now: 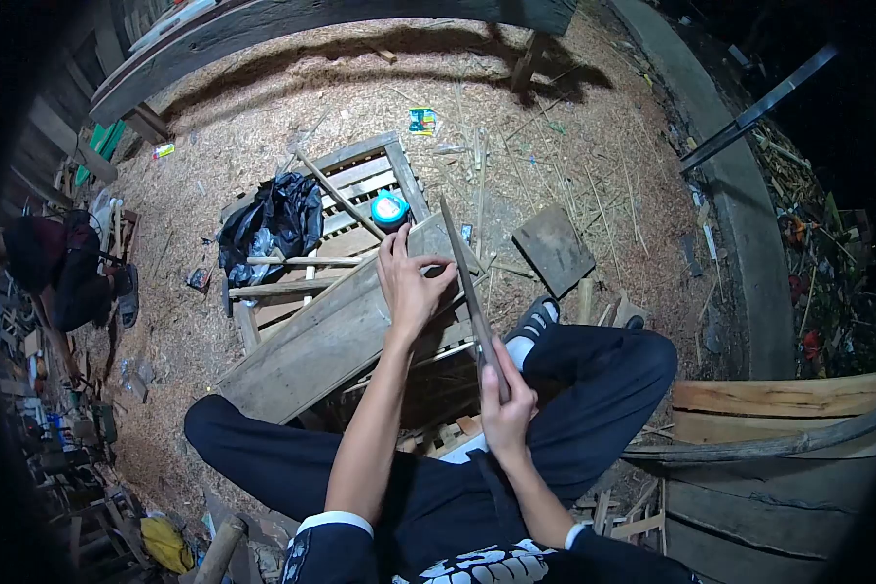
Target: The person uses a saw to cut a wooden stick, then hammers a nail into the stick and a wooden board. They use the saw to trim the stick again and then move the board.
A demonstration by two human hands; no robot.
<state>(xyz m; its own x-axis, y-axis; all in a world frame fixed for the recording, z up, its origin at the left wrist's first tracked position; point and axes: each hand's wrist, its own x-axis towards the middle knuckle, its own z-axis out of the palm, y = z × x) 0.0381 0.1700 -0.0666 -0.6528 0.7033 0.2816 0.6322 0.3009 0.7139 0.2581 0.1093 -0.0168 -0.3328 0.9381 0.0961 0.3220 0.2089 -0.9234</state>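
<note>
My right hand is wrapped round the lower end of a long tapered blade, which points away from me past the edge of a wide wooden plank. Over the plank's far end, my left hand has thumb and index finger pinched together beside the blade. What that pinch holds, if anything, I cannot tell. Its other fingers reach toward a round turquoise tape measure just beyond them. The plank lies across a slatted wooden frame in front of my legs.
A black plastic bag and loose sticks lie on the frame's left side. A square board rests on shavings at right. A long bench spans the back. Another person is at left; stacked boards stand at lower right.
</note>
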